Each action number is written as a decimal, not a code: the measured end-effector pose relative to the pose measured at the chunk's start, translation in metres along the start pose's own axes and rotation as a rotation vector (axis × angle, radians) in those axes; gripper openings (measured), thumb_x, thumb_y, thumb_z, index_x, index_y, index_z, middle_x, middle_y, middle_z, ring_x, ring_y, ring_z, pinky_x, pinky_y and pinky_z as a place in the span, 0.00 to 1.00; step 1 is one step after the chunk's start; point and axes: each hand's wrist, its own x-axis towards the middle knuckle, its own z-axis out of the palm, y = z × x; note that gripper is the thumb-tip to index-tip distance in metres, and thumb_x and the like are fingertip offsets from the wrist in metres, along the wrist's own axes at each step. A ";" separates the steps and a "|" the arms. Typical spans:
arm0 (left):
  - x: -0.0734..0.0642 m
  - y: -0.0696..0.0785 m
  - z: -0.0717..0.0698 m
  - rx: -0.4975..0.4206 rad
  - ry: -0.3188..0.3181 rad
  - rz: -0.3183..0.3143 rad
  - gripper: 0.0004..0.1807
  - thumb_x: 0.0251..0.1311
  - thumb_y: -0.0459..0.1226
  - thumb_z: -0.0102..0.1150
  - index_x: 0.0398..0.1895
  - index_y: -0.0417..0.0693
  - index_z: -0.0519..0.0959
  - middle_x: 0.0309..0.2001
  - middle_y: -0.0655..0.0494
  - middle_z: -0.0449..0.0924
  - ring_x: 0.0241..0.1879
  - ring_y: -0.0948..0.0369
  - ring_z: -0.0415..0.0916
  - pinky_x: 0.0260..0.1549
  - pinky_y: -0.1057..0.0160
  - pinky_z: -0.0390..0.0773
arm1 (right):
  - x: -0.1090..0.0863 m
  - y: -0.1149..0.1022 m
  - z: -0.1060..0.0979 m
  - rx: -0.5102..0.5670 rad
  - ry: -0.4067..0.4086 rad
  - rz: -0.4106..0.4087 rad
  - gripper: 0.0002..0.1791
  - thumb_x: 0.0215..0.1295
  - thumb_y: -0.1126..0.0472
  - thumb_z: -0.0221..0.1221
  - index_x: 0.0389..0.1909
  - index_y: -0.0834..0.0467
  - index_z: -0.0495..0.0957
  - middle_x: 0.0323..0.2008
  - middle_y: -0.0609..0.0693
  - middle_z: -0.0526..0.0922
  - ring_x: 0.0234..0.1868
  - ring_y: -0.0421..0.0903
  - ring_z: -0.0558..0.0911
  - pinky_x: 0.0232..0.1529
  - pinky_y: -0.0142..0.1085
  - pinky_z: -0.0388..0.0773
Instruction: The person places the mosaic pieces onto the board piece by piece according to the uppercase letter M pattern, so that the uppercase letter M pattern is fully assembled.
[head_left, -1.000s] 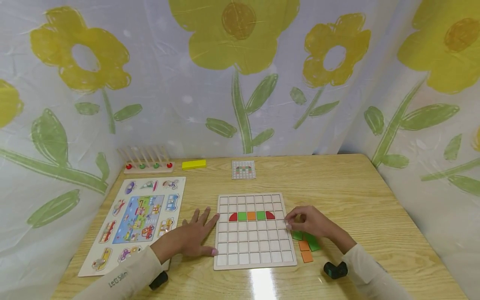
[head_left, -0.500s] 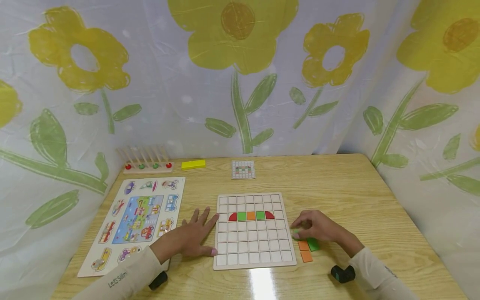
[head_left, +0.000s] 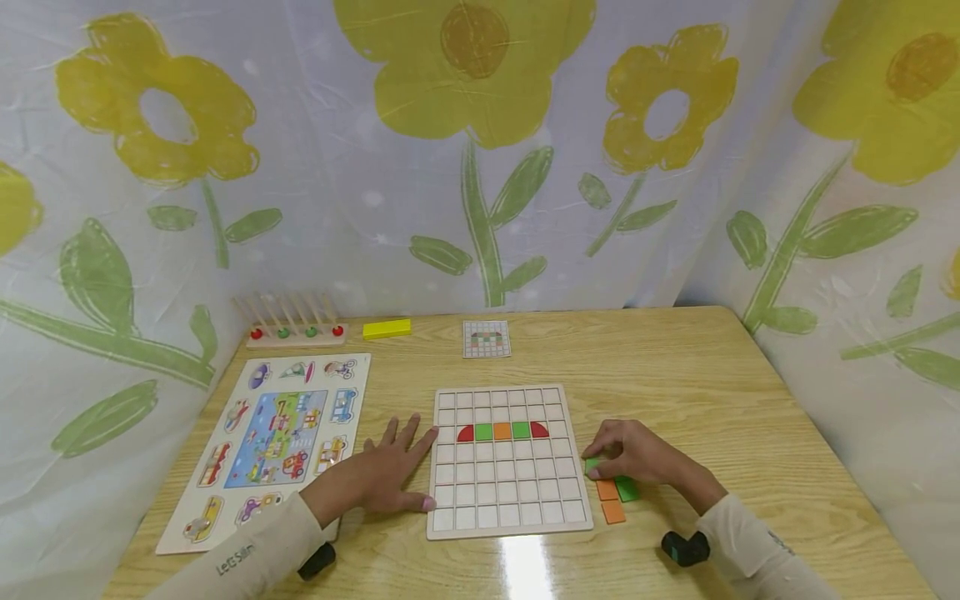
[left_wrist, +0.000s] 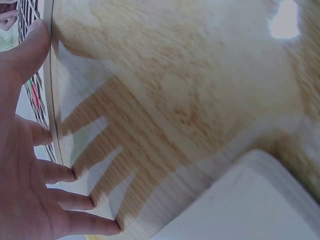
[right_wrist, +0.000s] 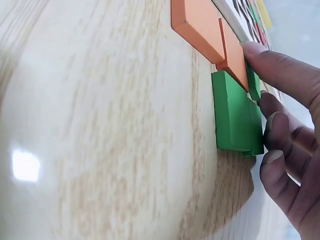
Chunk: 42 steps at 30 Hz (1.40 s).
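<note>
A wooden grid board (head_left: 508, 493) lies mid-table with a row of tiles: a red rounded piece (head_left: 466, 433) at each end, green tiles (head_left: 483, 432) and an orange tile (head_left: 502, 431) between. My left hand (head_left: 392, 473) is spread flat beside it, thumb and index fingertips at the board's left edge. On the right, my right hand (head_left: 636, 452) pinches a green square tile (right_wrist: 253, 82) between thumb and index finger, low at the table. Orange tiles (head_left: 612, 511) and more green tiles (head_left: 626, 488) lie by that hand, partly overlapped by it in the head view.
Left of the board lies a vehicle picture puzzle (head_left: 276, 437). Behind it stand a peg rack with beads (head_left: 297, 336) and a yellow block (head_left: 387, 329). A small pattern card (head_left: 486, 339) lies at the back. A flowered curtain (head_left: 337, 217) surrounds the table.
My right hand has moved slightly right and down from the board's right edge to the loose tiles, where it now pinches a green tile. My left hand has stayed put.
</note>
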 end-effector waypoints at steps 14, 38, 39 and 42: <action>-0.003 0.001 -0.002 -0.009 -0.003 0.002 0.58 0.58 0.70 0.56 0.82 0.51 0.45 0.80 0.34 0.38 0.76 0.29 0.37 0.60 0.22 0.57 | 0.002 -0.006 0.001 -0.005 -0.032 0.005 0.08 0.61 0.56 0.71 0.39 0.52 0.84 0.39 0.46 0.84 0.38 0.40 0.76 0.41 0.31 0.75; -0.001 0.000 -0.001 0.002 -0.001 0.007 0.58 0.58 0.70 0.55 0.82 0.52 0.45 0.80 0.34 0.38 0.76 0.28 0.38 0.60 0.22 0.58 | 0.011 -0.014 -0.003 0.001 0.005 -0.026 0.07 0.67 0.59 0.65 0.43 0.55 0.82 0.32 0.46 0.81 0.31 0.37 0.75 0.31 0.30 0.74; -0.001 0.000 -0.001 0.003 -0.002 0.006 0.58 0.58 0.70 0.55 0.82 0.52 0.44 0.80 0.34 0.38 0.76 0.28 0.38 0.60 0.22 0.58 | 0.011 -0.015 -0.003 -0.001 0.007 -0.028 0.07 0.68 0.59 0.65 0.44 0.55 0.83 0.32 0.47 0.81 0.29 0.37 0.75 0.30 0.29 0.74; -0.001 -0.001 0.000 0.004 -0.001 0.010 0.58 0.58 0.70 0.55 0.82 0.51 0.44 0.80 0.34 0.38 0.76 0.28 0.38 0.60 0.22 0.58 | 0.013 -0.017 -0.003 -0.004 0.010 -0.033 0.06 0.69 0.59 0.64 0.43 0.56 0.83 0.30 0.47 0.80 0.24 0.35 0.73 0.27 0.29 0.72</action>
